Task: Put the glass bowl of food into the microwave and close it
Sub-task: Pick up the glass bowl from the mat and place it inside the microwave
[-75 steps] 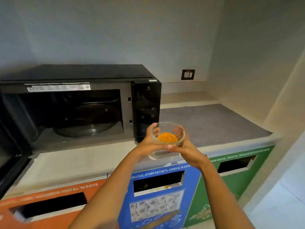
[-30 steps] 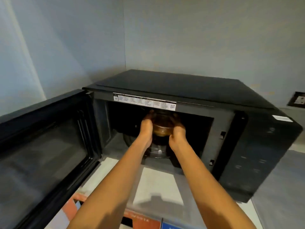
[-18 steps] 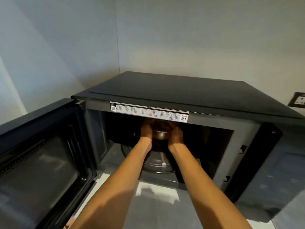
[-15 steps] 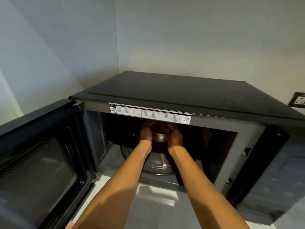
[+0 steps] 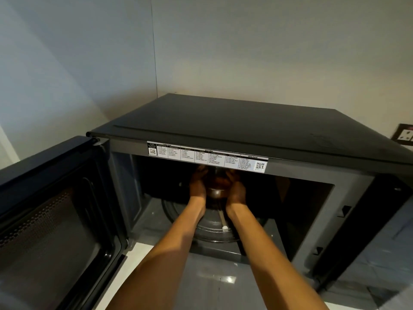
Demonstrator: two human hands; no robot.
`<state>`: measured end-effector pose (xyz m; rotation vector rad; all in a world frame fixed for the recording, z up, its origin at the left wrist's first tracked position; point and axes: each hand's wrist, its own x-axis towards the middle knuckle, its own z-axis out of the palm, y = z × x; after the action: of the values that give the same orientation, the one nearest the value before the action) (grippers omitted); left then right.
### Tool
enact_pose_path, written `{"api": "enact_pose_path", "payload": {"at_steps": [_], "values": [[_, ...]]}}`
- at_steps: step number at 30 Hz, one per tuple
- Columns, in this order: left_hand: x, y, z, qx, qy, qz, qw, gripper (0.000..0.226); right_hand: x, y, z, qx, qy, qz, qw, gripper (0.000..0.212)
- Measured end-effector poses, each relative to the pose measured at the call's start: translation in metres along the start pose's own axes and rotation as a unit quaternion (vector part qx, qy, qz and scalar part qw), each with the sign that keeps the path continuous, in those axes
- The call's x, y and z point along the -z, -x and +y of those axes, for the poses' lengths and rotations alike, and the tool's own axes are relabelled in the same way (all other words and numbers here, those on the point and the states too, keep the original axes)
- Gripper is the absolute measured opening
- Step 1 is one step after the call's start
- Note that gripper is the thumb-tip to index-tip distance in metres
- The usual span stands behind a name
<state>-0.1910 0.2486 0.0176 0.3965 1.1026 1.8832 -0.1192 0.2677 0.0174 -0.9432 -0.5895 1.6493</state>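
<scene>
The black microwave [image 5: 245,121] stands on the counter with its door [image 5: 51,222] swung wide open to the left. Deep in the dark cavity, my left hand [image 5: 197,186] and my right hand [image 5: 235,190] cup the glass bowl of food [image 5: 216,186] from both sides. The bowl sits low over the middle of the glass turntable [image 5: 214,229]; whether it rests on it I cannot tell. The top frame of the opening hides my fingertips and the bowl's upper rim.
A white instruction sticker [image 5: 207,156] runs along the top frame. The control panel side [image 5: 393,220] lies at the right. A wall socket [image 5: 405,137] sits on the back wall at the right. Pale counter [image 5: 143,258] shows below the door opening.
Over the past seconds both hands carried the bowl from over the counter edge into the cavity. In the last half second they lowered slightly toward the turntable and my view moved closer.
</scene>
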Motion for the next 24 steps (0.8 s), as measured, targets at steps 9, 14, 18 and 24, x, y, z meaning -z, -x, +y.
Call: {"api": "enact_pose_path", "payload": {"at_steps": [9, 14, 18, 24], "values": [[-0.001, 0.002, -0.001, 0.009, -0.002, -0.01, 1.0, 0.023, 0.001, 0.0, -0.002, -0.001, 0.008, -0.008, 1.0, 0.023], [0.0, 0.0, -0.002, 0.004, -0.006, 0.001, 1.0, 0.025, 0.001, 0.005, -0.003, 0.005, 0.031, -0.008, 0.999, 0.024], [0.001, 0.004, -0.001, -0.006, -0.018, 0.003, 1.0, 0.021, 0.003, 0.01, -0.005, 0.01, 0.057, -0.012, 0.998, 0.026], [0.008, 0.009, 0.005, -0.003, -0.035, 0.03, 0.999, 0.033, 0.015, 0.031, -0.017, 0.117, 0.181, -0.093, 0.972, 0.048]]}}
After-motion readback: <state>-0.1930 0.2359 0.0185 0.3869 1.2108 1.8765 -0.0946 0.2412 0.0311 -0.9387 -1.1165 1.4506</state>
